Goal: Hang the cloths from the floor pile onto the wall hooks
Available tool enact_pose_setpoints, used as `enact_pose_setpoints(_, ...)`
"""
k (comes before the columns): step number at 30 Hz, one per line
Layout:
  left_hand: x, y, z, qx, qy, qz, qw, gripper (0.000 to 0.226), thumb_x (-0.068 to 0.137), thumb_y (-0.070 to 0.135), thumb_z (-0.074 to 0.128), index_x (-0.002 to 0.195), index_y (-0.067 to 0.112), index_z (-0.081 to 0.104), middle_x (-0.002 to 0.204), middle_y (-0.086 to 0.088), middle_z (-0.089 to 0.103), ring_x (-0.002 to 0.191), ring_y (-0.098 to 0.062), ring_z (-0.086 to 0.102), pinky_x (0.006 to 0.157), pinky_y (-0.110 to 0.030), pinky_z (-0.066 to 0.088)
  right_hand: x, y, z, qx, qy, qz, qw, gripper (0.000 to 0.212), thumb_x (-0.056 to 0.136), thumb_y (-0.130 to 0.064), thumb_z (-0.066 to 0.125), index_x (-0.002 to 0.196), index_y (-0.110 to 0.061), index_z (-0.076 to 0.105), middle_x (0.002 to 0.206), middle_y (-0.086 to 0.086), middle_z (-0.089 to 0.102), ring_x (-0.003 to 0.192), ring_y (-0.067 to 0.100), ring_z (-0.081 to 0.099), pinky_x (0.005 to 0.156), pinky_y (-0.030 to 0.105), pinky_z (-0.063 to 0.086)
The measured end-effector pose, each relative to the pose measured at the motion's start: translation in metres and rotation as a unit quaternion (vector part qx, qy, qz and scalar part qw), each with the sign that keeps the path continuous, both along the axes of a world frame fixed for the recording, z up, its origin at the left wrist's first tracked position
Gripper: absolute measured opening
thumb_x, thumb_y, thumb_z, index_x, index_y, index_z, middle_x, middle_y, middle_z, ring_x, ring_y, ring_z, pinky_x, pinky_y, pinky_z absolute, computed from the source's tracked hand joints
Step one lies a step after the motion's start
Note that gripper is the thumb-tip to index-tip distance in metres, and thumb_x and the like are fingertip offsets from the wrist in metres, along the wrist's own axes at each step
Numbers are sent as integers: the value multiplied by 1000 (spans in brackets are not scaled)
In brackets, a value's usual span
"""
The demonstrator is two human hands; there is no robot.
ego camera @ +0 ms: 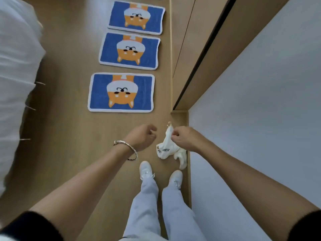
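- While the right hand (184, 138) pinches the white cloth (166, 148) near its top with only its fingertips, the cloth could slip out. It would then drop to the floor (69, 136) by the white shoes (145, 169).
- The cloth hangs in the air, just beside the bottom edge of the white wall (260, 101). Its lower part is bunched up, so it may hang crooked if nobody shakes it out.
- The left hand (142, 136) is close to the cloth with its fingers curled in, holding nothing. If it does not help, the small loop (169, 124) at the top of the cloth may be hard to open.
- That loop looks tiny and floppy, so it could miss a hook or slide off one.
- No hook shows anywhere, so I cannot tell how high the reach must be.
- I cannot see a pile of cloths on the floor either.
- Farther along the floor, three blue dog mats (121, 92) lie in a row. A foot could catch a mat edge and slip.
- The white bed (15, 66) fills the left side, so the walkway is narrow.
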State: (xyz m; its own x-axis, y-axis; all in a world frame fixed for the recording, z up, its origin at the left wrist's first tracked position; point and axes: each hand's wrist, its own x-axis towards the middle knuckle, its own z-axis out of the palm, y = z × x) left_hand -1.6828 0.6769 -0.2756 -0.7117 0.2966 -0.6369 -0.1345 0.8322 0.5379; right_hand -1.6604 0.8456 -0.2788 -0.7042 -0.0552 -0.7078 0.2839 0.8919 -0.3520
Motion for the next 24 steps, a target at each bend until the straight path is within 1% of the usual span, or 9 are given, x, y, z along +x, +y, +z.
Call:
enact_pose_setpoints(2, 6, -4, -39, -20, -24, 16, 999, 35, 92, 17, 43, 124, 17, 57, 109, -8, 66, 93, -23, 60, 69, -19, 36, 2, -3, -43, -15, -39, 6, 999, 22, 96, -25, 40, 86, -18, 59, 95, 3, 57, 84, 20, 53, 60, 27, 38)
enact_pose_setpoints(4, 12, -3, -82, -40, -44, 26, 998, 34, 92, 16, 42, 123, 17, 56, 110, -8, 67, 100, -24, 60, 71, -20, 36, 5, -2, -86, -25, -67, 5, 997, 26, 96, -24, 40, 101, -15, 64, 101, 4, 62, 91, 22, 58, 70, 30, 44)
enact_pose_setpoints(6, 20, 2, -126, -54, -71, 23, 996, 35, 92, 15, 41, 124, 17, 55, 108, -5, 67, 100, -23, 59, 72, -20, 35, 9, 1, -128, -29, -87, 2, 996, 27, 95, -22, 40, 105, -14, 64, 104, 5, 64, 94, 22, 59, 74, 31, 44)
enact_pose_setpoints(10, 40, 13, -215, -72, -113, 15, 991, 36, 91, 16, 41, 125, 19, 53, 106, -3, 65, 98, -22, 58, 72, -22, 34, 23, 16, -215, -35, -133, -15, 990, 25, 92, -17, 40, 95, -8, 63, 97, 5, 66, 85, 21, 58, 66, 30, 43)
enact_pose_setpoints(13, 47, 23, -280, -70, -121, -12, 990, 35, 92, 18, 41, 126, 20, 51, 104, 1, 62, 94, -19, 56, 74, -22, 35, 36, 32, -280, -31, -153, -44, 987, 26, 92, -16, 40, 96, -7, 64, 96, 7, 66, 83, 20, 59, 63, 28, 41)
enact_pose_setpoints(16, 46, 30, -343, -84, -121, -49, 988, 36, 93, 20, 40, 127, 24, 48, 114, 1, 59, 92, -18, 55, 75, -23, 38, 47, 45, -344, -29, -166, -72, 983, 26, 92, -19, 41, 99, -8, 63, 97, 9, 66, 80, 20, 58, 65, 29, 42)
enact_pose_setpoints(20, 38, 38, -425, -110, -99, -89, 985, 37, 94, 20, 39, 130, 24, 47, 122, -2, 56, 105, -20, 57, 77, -22, 37, 50, 60, -427, -39, -182, -124, 975, 29, 91, -21, 42, 106, -5, 61, 107, 12, 65, 92, 27, 64, 77, 41, 51)
enact_pose_setpoints(22, 35, 42, -460, -123, -90, -115, 982, 38, 94, 19, 37, 130, 24, 46, 123, -1, 55, 107, -19, 56, 79, -21, 38, 47, 66, -465, -46, -176, -148, 972, 30, 91, -23, 43, 106, -6, 61, 108, 11, 66, 101, 29, 62, 88, 45, 50)
enact_pose_setpoints(24, 33, 47, -494, -134, -88, -138, 977, 38, 94, 19, 37, 130, 24, 46, 122, -1, 56, 108, -19, 55, 83, -24, 41, 43, 73, -498, -51, -173, -172, 968, 28, 89, -26, 45, 105, -11, 63, 107, 7, 66, 103, 27, 61, 91, 45, 49)
